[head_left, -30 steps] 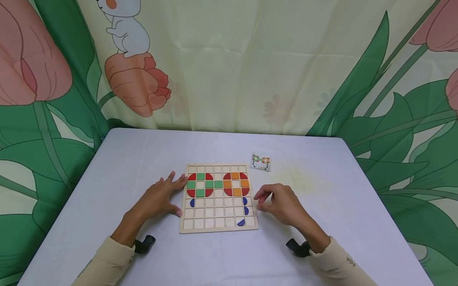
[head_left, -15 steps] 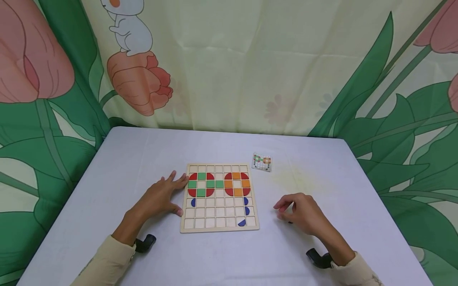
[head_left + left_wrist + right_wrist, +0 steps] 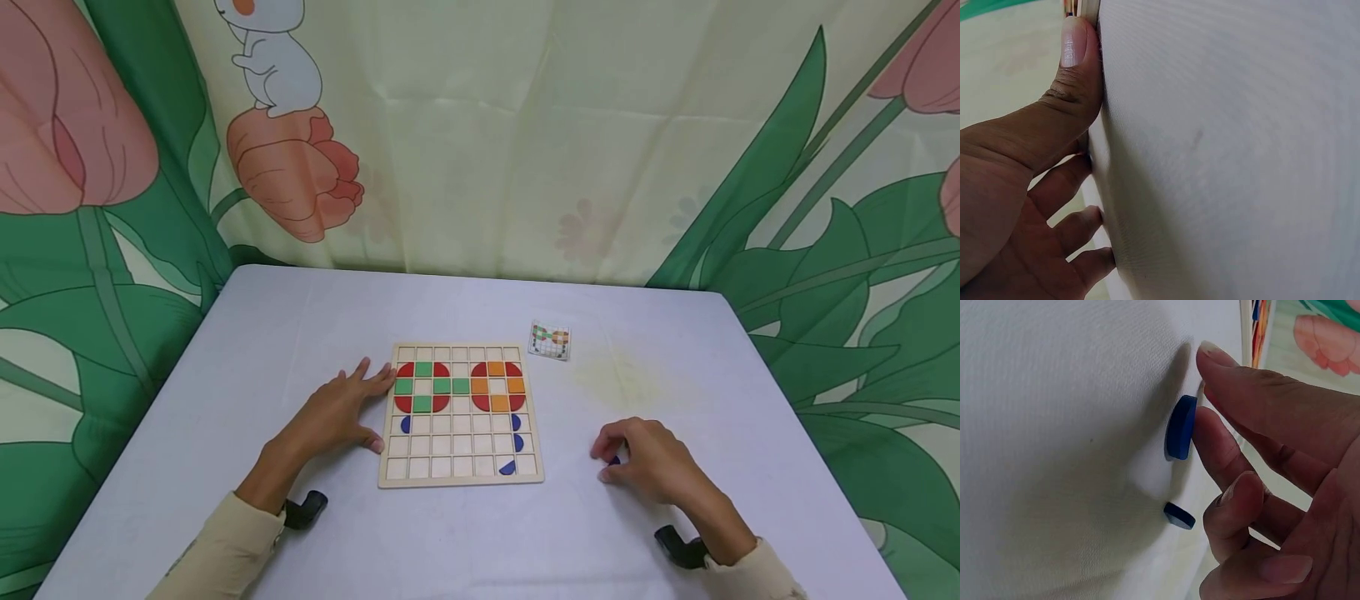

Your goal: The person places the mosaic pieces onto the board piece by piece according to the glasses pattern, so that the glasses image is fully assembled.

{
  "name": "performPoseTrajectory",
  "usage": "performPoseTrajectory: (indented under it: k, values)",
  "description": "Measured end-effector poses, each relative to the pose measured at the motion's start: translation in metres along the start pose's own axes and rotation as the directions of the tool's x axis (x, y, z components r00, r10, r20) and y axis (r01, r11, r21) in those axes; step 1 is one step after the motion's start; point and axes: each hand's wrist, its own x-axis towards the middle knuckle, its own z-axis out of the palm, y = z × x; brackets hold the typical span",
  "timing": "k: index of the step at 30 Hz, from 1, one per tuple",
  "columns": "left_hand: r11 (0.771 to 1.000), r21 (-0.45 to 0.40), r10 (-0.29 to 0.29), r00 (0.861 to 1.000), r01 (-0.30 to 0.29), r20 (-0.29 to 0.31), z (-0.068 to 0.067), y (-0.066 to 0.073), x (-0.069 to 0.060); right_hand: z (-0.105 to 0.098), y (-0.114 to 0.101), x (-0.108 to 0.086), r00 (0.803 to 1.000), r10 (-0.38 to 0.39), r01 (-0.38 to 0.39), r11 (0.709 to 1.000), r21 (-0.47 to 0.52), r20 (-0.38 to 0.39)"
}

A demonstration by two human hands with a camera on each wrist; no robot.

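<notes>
A wooden grid board (image 3: 441, 447) lies on the table, bearing red, green and orange tiles and several blue pieces. My left hand (image 3: 342, 408) rests at the board's left edge, fingers spread, with its thumb (image 3: 1075, 69) against the rim. Right of the board, my right hand (image 3: 651, 457) is low over the cloth, its thumb and fingers apart. A blue half-round piece (image 3: 1182, 428) lies beside its fingertips in the right wrist view; whether they touch is unclear. A second, smaller blue piece (image 3: 1179, 515) lies under the curled outer fingers.
A small pattern card (image 3: 549, 341) lies just beyond the board's top right corner. White cloth covers the table (image 3: 300, 317). Behind its far edge hangs a printed curtain (image 3: 487, 167) with flowers and a rabbit.
My right hand has moved from the board's right edge to the right and nearer to me, down by a blue piece on the cloth. The left hand stays put.
</notes>
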Motion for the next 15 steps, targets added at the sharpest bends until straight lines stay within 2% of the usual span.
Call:
performPoseTrajectory:
  k: [9, 15]
  values:
    - [1.000, 0.000, -0.008, 1.000, 0.008, 0.001, 0.000, 0.000, 0.001, -0.004, 0.006, -0.003, 1.000, 0.001, -0.002, 0.993, -0.116, -0.010]
    - [1.000, 0.000, -0.010, 1.000, 0.010, 0.002, 0.000, 0.001, 0.000, -0.004, 0.012, 0.000, 1.000, 0.008, -0.008, 0.994, -0.111, -0.002]
